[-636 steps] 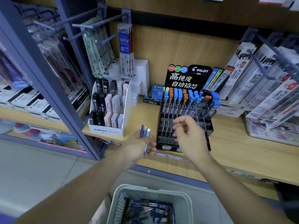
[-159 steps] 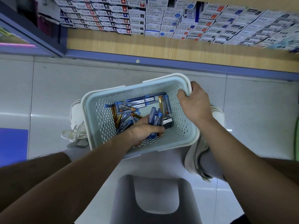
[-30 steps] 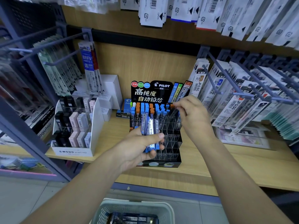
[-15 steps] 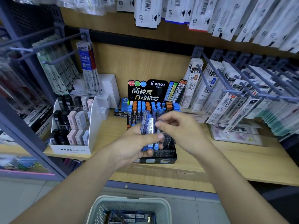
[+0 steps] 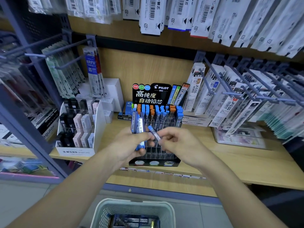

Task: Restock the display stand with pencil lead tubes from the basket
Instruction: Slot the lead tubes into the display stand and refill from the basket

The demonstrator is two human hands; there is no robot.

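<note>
One lead tube (image 5: 154, 132) sits pinched in the curled fingers (image 5: 165, 134) of my right hand (image 5: 178, 143), in front of the display stand (image 5: 152, 94). My left hand (image 5: 127, 146) grips a bundle of tubes (image 5: 137, 124) beside it. I see more in the basket (image 5: 100, 214) below.

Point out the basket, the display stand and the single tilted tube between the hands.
basket (image 5: 134, 201): head view, far rim.
display stand (image 5: 162, 88): head view, black header card.
single tube (image 5: 154, 133): head view, clear barrel.
</note>
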